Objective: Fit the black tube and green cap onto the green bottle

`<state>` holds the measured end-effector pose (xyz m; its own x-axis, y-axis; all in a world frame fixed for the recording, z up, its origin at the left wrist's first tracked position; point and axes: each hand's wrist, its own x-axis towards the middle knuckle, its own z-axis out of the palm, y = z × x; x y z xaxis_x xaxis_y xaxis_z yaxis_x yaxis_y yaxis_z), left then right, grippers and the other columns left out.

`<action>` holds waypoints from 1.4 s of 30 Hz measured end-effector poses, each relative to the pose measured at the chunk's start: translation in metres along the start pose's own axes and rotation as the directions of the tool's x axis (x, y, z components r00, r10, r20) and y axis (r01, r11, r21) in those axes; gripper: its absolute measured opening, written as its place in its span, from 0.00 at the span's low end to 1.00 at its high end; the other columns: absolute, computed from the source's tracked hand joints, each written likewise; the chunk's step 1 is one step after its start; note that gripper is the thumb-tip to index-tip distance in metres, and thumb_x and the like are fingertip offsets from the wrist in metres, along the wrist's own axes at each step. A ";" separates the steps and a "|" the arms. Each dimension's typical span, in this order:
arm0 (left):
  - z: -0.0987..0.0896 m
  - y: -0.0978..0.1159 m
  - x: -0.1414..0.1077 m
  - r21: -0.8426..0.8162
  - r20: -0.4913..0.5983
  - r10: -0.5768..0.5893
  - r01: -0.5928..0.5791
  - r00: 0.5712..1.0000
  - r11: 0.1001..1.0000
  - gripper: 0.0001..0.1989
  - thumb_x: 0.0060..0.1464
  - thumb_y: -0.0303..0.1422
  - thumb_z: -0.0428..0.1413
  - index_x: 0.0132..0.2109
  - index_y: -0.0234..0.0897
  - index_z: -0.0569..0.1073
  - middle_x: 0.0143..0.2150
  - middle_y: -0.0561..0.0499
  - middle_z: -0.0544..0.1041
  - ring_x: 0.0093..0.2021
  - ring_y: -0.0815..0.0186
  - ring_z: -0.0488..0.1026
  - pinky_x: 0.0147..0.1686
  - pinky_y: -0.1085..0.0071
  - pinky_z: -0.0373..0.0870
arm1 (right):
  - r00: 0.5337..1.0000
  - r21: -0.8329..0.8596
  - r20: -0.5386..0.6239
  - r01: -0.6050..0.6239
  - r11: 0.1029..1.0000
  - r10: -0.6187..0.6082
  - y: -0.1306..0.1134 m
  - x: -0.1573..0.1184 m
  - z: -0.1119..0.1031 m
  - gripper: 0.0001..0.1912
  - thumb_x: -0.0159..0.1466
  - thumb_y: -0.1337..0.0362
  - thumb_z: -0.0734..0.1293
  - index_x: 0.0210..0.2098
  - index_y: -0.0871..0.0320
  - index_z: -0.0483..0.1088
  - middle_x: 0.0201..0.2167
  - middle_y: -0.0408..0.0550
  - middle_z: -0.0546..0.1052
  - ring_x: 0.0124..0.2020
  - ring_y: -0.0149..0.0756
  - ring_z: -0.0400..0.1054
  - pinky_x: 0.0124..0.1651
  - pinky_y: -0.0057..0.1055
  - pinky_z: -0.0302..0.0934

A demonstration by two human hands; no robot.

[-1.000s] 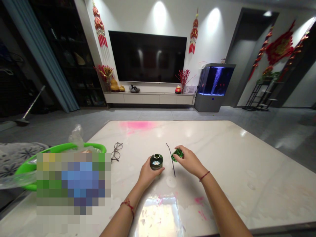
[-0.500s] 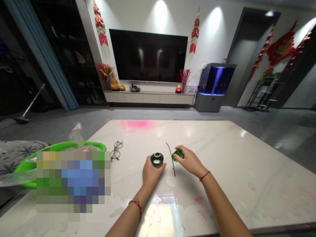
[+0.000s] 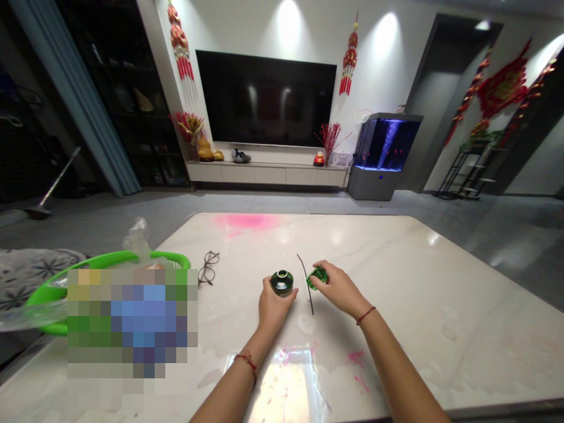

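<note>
My left hand (image 3: 274, 308) is wrapped round a small dark green jar (image 3: 282, 285), whose round mouth is uncovered and faces up. A little to the right, my right hand (image 3: 338, 289) grips a bright green ribbed piece (image 3: 318, 277) that looks like a cap; the fingers cover part of it. Between the two hands a thin black rod (image 3: 311, 301), bent at its far end, lies on the pale table (image 3: 423, 294). Further left on the tabletop rests a pair of eyeglasses (image 3: 207, 271).
At the left stands a green basket (image 3: 174, 257) with clear plastic in it; a blurred patch hides much of its contents. Pink stains (image 3: 247, 221) mark the far side of the table. Beyond it are a television (image 3: 267, 97) and a lit fish tank (image 3: 388, 144).
The jar in my left hand has tilted and shifted slightly, so that less of its inside shows. My right hand has stayed nearly in place.
</note>
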<state>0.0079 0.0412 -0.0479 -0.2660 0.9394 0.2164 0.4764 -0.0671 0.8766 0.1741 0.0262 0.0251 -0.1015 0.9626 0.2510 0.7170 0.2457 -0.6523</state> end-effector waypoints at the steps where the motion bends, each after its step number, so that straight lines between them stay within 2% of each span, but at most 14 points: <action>1: 0.000 0.001 0.000 0.009 -0.003 -0.007 0.007 1.000 1.000 0.27 0.35 0.43 0.60 0.42 0.39 0.60 0.37 0.47 0.74 0.38 0.58 0.73 0.36 0.66 0.67 | 1.000 -0.001 0.001 0.002 1.000 -0.002 0.000 0.000 0.000 0.15 0.56 0.61 0.61 0.42 0.58 0.66 0.37 0.49 0.73 0.36 0.36 0.66 0.42 0.32 0.59; 8: 0.007 0.007 -0.005 0.045 -0.051 -0.030 0.032 0.998 0.998 0.31 0.35 0.44 0.61 0.45 0.38 0.58 0.41 0.43 0.73 0.41 0.55 0.72 0.38 0.63 0.67 | 1.000 -0.016 0.007 -0.002 1.000 0.002 0.002 0.000 0.001 0.15 0.56 0.60 0.61 0.43 0.57 0.65 0.39 0.49 0.73 0.38 0.37 0.66 0.43 0.32 0.58; 15: 0.013 0.004 -0.010 -0.010 -0.080 -0.014 0.014 0.997 1.000 0.31 0.37 0.43 0.60 0.46 0.37 0.57 0.42 0.42 0.72 0.42 0.57 0.72 0.38 0.64 0.68 | 1.000 -0.038 0.008 0.022 0.999 -0.022 0.005 0.001 0.003 0.15 0.56 0.61 0.61 0.43 0.58 0.65 0.39 0.50 0.73 0.39 0.37 0.67 0.43 0.33 0.58; 24: 0.005 0.005 -0.011 -0.026 0.026 -0.028 0.028 0.999 0.999 0.32 0.37 0.36 0.61 0.49 0.37 0.55 0.49 0.40 0.69 0.48 0.56 0.70 0.44 0.61 0.66 | 1.000 -0.036 0.023 0.015 0.999 -0.014 0.009 0.000 0.007 0.15 0.56 0.61 0.62 0.42 0.58 0.66 0.38 0.50 0.73 0.39 0.37 0.67 0.43 0.31 0.58; 28: 0.001 0.002 -0.011 -0.066 0.064 -0.014 0.018 0.998 0.998 0.40 0.35 0.34 0.62 0.55 0.37 0.52 0.54 0.39 0.65 0.54 0.56 0.65 0.51 0.60 0.61 | 0.999 -0.034 0.038 0.012 0.999 -0.010 0.009 -0.003 0.006 0.14 0.56 0.62 0.61 0.41 0.58 0.66 0.37 0.51 0.73 0.38 0.38 0.67 0.42 0.32 0.58; 31: -0.004 -0.002 -0.011 -0.057 0.100 -0.034 0.040 0.994 0.998 0.48 0.33 0.35 0.62 0.59 0.32 0.46 0.57 0.34 0.60 0.58 0.53 0.59 0.55 0.58 0.56 | 0.999 -0.034 0.048 0.003 0.999 -0.002 0.010 -0.007 0.005 0.14 0.56 0.62 0.61 0.42 0.59 0.67 0.37 0.52 0.73 0.37 0.38 0.67 0.41 0.33 0.58; 33: -0.010 -0.002 -0.012 -0.035 0.081 -0.039 0.042 0.996 0.999 0.51 0.31 0.37 0.63 0.60 0.30 0.45 0.58 0.32 0.57 0.60 0.50 0.55 0.56 0.55 0.54 | 0.999 -0.021 0.050 -0.006 1.000 0.007 0.011 -0.010 0.006 0.14 0.55 0.62 0.62 0.42 0.58 0.67 0.37 0.51 0.74 0.36 0.38 0.67 0.41 0.32 0.58; 36: -0.018 0.004 -0.015 0.017 0.021 0.039 -0.039 0.999 0.999 0.50 0.32 0.39 0.63 0.60 0.32 0.47 0.59 0.34 0.56 0.61 0.49 0.52 0.57 0.52 0.52 | 0.998 0.008 0.058 -0.012 1.000 0.011 0.013 -0.015 0.010 0.14 0.55 0.63 0.63 0.41 0.58 0.67 0.36 0.49 0.74 0.36 0.37 0.67 0.40 0.31 0.58; 39: -0.024 0.014 -0.021 0.093 0.017 0.159 -0.160 0.987 0.983 0.47 0.35 0.40 0.61 0.60 0.34 0.48 0.59 0.36 0.56 0.61 0.50 0.52 0.58 0.52 0.51 | 0.997 0.039 0.072 -0.027 0.999 0.025 0.017 -0.019 0.015 0.13 0.55 0.63 0.63 0.40 0.57 0.67 0.36 0.49 0.74 0.37 0.37 0.67 0.41 0.31 0.58; 42: -0.025 0.023 -0.030 0.147 0.057 0.326 -0.331 0.943 0.932 0.40 0.38 0.38 0.60 0.58 0.37 0.52 0.60 0.39 0.56 0.61 0.53 0.52 0.58 0.53 0.52 | 0.997 0.091 0.070 -0.051 0.995 0.045 0.023 -0.020 0.018 0.13 0.55 0.62 0.63 0.40 0.58 0.67 0.36 0.49 0.74 0.37 0.36 0.67 0.42 0.32 0.59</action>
<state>0.0057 0.0029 -0.0234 -0.0475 0.8837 0.4657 0.6554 -0.3243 0.6821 0.1797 0.0147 -0.0078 -0.1171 0.9782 0.1712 0.6556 0.2057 -0.7266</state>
